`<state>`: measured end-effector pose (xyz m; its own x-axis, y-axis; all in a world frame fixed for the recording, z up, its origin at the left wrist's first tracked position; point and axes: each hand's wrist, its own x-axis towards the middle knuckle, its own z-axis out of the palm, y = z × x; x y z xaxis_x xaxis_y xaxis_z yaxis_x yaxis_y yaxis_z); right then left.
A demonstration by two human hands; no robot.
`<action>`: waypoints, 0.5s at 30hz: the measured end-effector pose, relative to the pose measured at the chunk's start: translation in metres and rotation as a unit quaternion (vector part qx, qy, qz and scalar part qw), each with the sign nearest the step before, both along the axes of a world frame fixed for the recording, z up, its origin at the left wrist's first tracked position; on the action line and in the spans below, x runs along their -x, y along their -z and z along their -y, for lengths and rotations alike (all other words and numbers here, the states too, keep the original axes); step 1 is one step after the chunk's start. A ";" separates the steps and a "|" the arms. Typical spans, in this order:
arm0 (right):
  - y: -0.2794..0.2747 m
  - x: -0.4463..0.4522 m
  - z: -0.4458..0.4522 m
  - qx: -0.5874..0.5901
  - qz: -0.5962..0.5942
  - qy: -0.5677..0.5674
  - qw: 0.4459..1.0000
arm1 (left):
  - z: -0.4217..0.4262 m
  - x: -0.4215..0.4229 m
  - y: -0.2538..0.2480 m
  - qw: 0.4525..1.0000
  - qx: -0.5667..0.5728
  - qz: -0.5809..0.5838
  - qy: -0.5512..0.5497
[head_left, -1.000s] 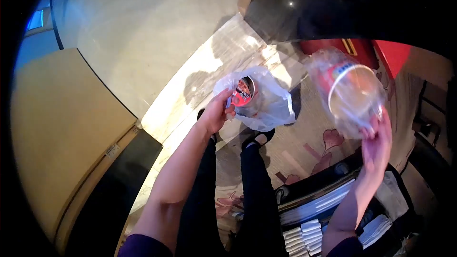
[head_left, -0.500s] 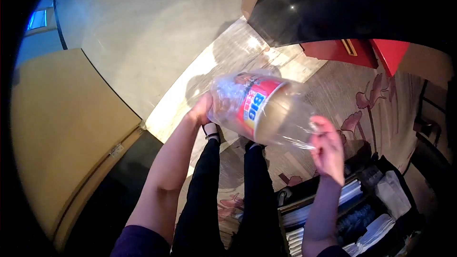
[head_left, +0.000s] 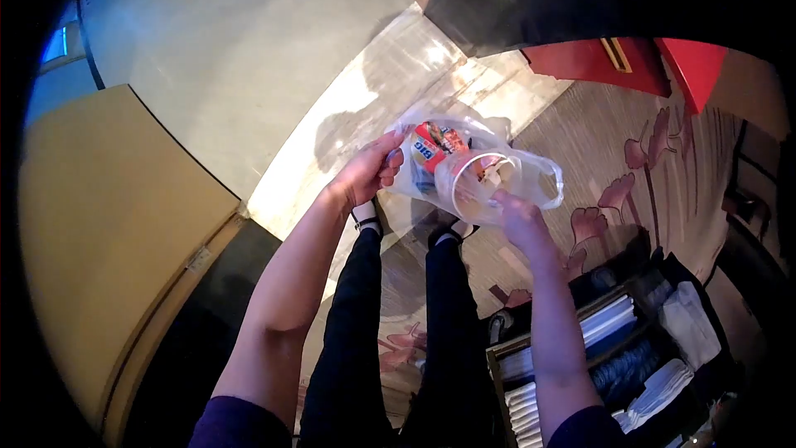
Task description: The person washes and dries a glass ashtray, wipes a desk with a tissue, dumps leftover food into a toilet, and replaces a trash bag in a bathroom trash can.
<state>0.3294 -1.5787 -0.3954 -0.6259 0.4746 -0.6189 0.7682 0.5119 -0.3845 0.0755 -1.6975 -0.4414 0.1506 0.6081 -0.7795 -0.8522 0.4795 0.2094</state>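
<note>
A clear plastic bag (head_left: 543, 168) hangs in front of my legs, held up between both hands. My left hand (head_left: 371, 172) is closed on its left edge, fingers curled into the plastic. Inside it shows a red paper cup (head_left: 431, 145) with "BIG" in blue and white letters, tilted on its side. A pale round rim faces my right side; whether it belongs to this cup I cannot tell. My right hand (head_left: 524, 220) grips the near right side of the bag by this rim, its fingertips partly hidden. One loop of the bag sticks out past that hand.
An open case (head_left: 497, 357) with white folded items and dark bundles stands at my lower right. A tan panel (head_left: 124, 241) is on the left. Red panels (head_left: 597, 66) with a gold handle stand at the upper right, beside a dark surface (head_left: 514, 8). Patterned carpet lies underfoot.
My right hand has moved left and down, from the bag's far right end to beside the rim. My left hand has risen slightly and curled. The cup has turned within the bag.
</note>
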 end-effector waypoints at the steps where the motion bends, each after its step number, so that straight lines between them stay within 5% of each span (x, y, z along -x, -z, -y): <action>1: 0.001 -0.001 -0.002 -0.004 -0.004 -0.007 1.000 | 0.002 -0.003 0.003 1.000 -0.001 0.004 -0.005; 8: 0.046 0.033 0.012 0.042 -0.015 0.055 0.998 | 0.001 -0.018 -0.002 0.999 0.013 -0.030 0.014; 9: 0.047 0.036 0.012 0.086 -0.046 0.152 0.984 | 0.002 -0.018 -0.002 0.999 0.015 -0.027 0.005; 12: 0.021 0.026 0.005 0.010 0.045 0.002 0.999 | 0.003 -0.017 -0.001 0.999 0.012 -0.029 -0.015; 13: 0.010 0.029 -0.001 0.071 0.170 0.129 0.974 | 0.004 -0.015 0.000 0.999 0.004 -0.036 -0.020; 15: 0.003 0.004 -0.008 0.009 0.106 -0.010 0.994 | 0.005 -0.012 0.007 0.998 -0.013 -0.049 -0.038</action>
